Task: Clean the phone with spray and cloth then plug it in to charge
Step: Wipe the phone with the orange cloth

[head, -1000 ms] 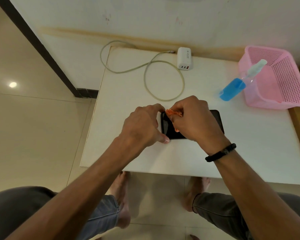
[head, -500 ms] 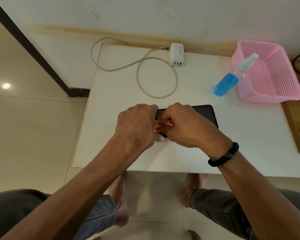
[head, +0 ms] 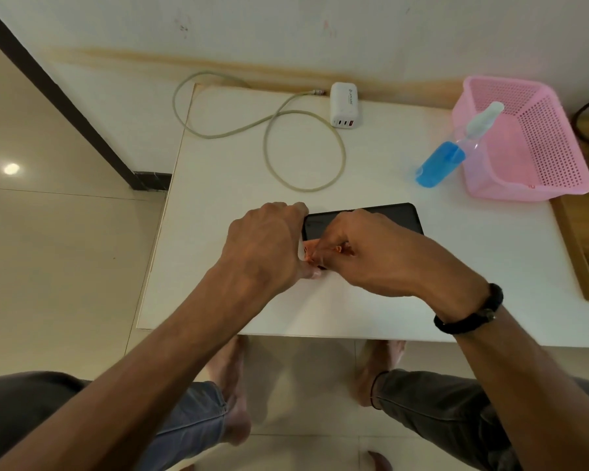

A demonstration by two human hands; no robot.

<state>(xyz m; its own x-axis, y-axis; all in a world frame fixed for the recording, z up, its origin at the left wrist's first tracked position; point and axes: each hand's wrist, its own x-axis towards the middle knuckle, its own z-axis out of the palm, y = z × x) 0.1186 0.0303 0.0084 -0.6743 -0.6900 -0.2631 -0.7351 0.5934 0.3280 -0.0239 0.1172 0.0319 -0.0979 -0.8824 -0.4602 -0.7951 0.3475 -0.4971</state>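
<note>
Orange cloth (head: 308, 250) shows as a small scrap pinched under the right hand (head: 371, 253), its fingers (head: 323, 248) curled narrow over the black phone (head: 381, 215). The left hand (head: 269, 243) grips the phone's left end, fingers closed around it. Beyond the fingers on the white desk (head: 218, 198) lie the cable (head: 276, 130) and charger (head: 346, 105); far right, the blue spray bottle (head: 439, 163) leans on a pink basket (head: 538, 141).

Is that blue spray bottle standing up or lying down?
Tipped: the spray bottle leans with its white cap against the pink basket, base on the table.
</note>
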